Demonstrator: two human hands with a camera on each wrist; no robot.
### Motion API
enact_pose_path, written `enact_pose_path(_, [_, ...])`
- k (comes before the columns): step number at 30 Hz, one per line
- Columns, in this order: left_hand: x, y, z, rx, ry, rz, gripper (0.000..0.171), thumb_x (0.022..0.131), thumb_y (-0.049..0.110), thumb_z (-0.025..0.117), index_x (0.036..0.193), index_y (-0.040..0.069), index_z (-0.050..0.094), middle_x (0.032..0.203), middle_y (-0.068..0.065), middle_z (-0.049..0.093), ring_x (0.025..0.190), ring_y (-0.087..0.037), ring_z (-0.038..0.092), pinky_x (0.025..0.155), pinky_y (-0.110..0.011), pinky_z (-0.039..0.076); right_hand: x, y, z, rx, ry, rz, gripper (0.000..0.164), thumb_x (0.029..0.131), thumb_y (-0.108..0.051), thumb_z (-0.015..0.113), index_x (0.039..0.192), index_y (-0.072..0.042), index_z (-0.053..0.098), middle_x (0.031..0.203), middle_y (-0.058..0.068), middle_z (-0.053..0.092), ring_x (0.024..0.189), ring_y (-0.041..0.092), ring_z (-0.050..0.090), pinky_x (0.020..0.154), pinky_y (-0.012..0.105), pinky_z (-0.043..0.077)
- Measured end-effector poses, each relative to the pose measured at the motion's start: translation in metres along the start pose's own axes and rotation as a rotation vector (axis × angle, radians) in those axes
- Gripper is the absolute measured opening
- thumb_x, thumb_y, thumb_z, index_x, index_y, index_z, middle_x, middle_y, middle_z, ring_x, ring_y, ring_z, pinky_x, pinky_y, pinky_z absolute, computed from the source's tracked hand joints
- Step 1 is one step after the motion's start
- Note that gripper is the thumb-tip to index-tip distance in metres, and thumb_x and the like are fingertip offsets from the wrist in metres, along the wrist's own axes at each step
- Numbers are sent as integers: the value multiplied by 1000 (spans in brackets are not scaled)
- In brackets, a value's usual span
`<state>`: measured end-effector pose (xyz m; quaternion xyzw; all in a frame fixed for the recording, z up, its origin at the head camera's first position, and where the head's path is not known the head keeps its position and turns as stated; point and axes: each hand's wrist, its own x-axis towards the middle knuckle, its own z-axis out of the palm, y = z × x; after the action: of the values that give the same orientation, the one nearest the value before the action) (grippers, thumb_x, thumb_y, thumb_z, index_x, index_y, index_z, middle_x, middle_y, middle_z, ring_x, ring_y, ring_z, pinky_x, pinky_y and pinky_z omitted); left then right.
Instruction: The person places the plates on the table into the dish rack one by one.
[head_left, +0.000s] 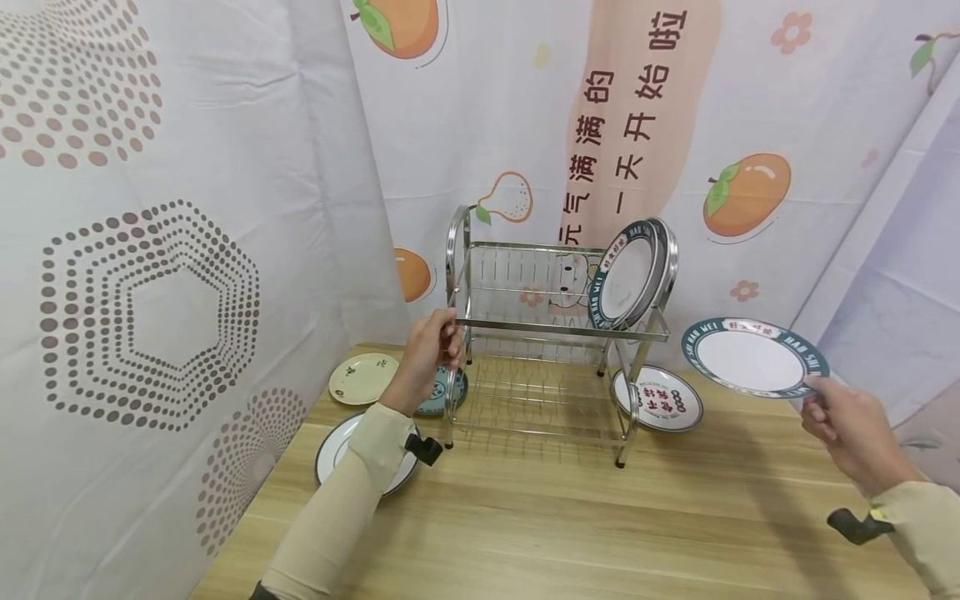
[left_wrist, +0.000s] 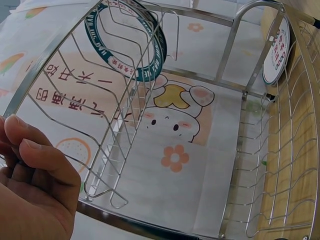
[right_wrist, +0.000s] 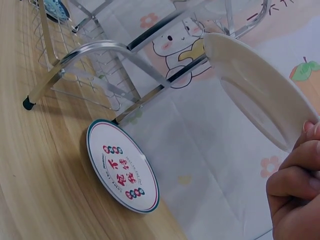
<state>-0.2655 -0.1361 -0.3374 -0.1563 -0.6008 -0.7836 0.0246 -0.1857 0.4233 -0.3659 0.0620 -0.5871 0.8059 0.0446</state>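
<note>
With curled fingers my left hand grips the front left corner of a two-tier metal dish rack. Those fingers are bent at the rack's rail in the left wrist view. Out to the right of the rack, my right hand pinches the rim of a white plate with a green lettered border, held in the air. Its plain underside shows in the right wrist view. Matching plates stand on edge at the right end of the upper tier, overlapping each other.
A white plate with red lettering lies on the wooden table, right of the rack. To the left are a cream plate, a blue-green plate and a dark-rimmed white plate. Printed curtains hang behind.
</note>
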Motion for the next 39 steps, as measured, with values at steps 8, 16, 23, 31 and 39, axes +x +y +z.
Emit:
enact_pose_path(8, [-1,1,0,11,-6,14,38,106,28,47,74,9,40,55,1,44,46,-14,41,44,-25,34,-1,-9,7,-50,-19,-20,48,111,-5,36,74,1,65,54,2,50,47,22,17,51,36,9])
enact_pose_path(16, [0,0,-2,19,-9,0,38,106,28,46,74,9,41,55,1,44,46,-14,42,45,-25,34,-2,-21,17,-44,-19,-41,46,111,-5,37,75,1,65,55,2,52,46,20,20,50,34,11])
enact_pose_path(23, [0,1,-3,35,-18,-3,41,107,34,45,74,10,41,57,0,45,47,-15,43,45,-26,36,-5,-31,26,-40,-57,-92,44,111,-3,35,82,3,68,55,2,51,46,19,18,49,32,8])
enact_pose_path(31, [-1,0,-4,41,-19,-4,41,108,35,46,75,10,41,57,1,46,48,-14,43,45,-24,37,-6,-40,35,32,-83,-92,47,111,-1,33,77,5,66,53,5,49,46,19,16,49,32,6])
enact_pose_path(39, [-1,0,-3,45,-16,9,41,107,34,47,75,9,41,57,0,46,47,-14,43,45,-26,36,-10,-47,42,12,-89,-123,44,111,-1,35,81,5,67,54,4,49,45,20,17,49,32,6])
